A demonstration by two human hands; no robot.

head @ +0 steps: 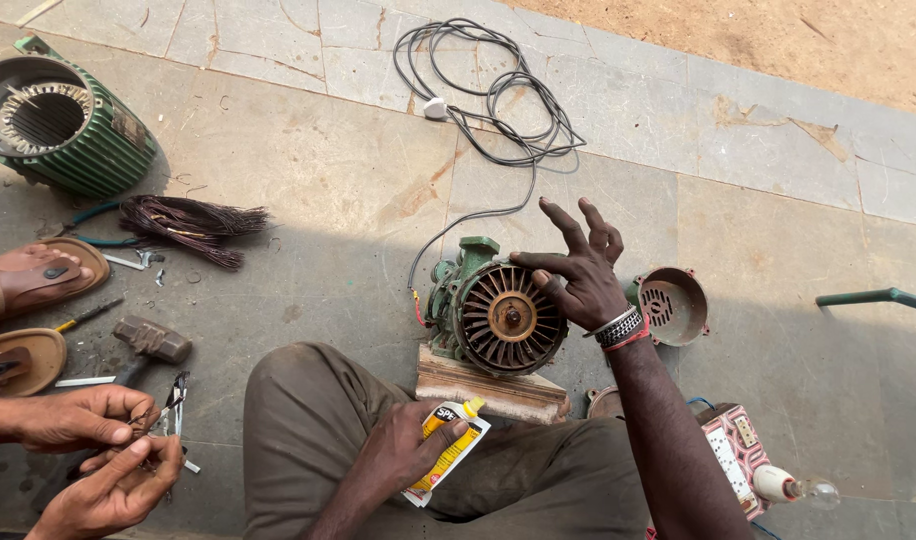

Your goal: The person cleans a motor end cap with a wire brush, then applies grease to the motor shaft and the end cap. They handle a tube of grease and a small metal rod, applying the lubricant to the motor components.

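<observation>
Rusty finned motor | right hand fingers splayed on it | left hand fingers gripping yellow tube

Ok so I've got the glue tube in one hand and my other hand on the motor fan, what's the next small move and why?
Probably lift the left hand and bring the yellow glue tube, which sits on its card pack, up toward the fan. The right hand rests on the fan's rim, steadying the green motor on its wooden block, while the tube lies low at the knee, away from the motor.
</observation>
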